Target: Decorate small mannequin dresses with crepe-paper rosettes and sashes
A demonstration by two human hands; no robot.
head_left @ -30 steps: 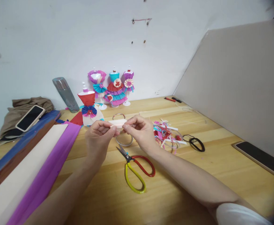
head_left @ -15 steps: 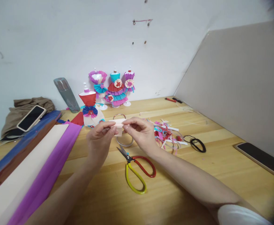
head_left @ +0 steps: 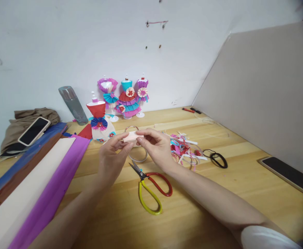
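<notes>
Between my two hands is a small folded piece of pale cream paper [head_left: 132, 137], held above the table. My left hand [head_left: 114, 152] pinches its left end between thumb and fingers. At the right end, my right hand [head_left: 157, 147] grips it the same way. Behind and below the paper lie rolls of tape [head_left: 139, 160], partly hidden by the hands. Scissors [head_left: 142, 175] with one red and one yellow handle lie just below, blades slightly apart and pointing up-left.
Mini dress forms in crepe paper, one with a red top [head_left: 97, 110], stand at the back. Coloured paper sheets [head_left: 37, 183] and a phone [head_left: 34, 131] lie left, near a bottle [head_left: 73, 105]. Paper scraps [head_left: 183, 147], a black cord loop [head_left: 219, 160] and another phone [head_left: 291, 174] lie right.
The paper has become narrower in my fingers; the flap that hung below it is folded up. My left thumb has shifted right along it. The scissors have not moved.
</notes>
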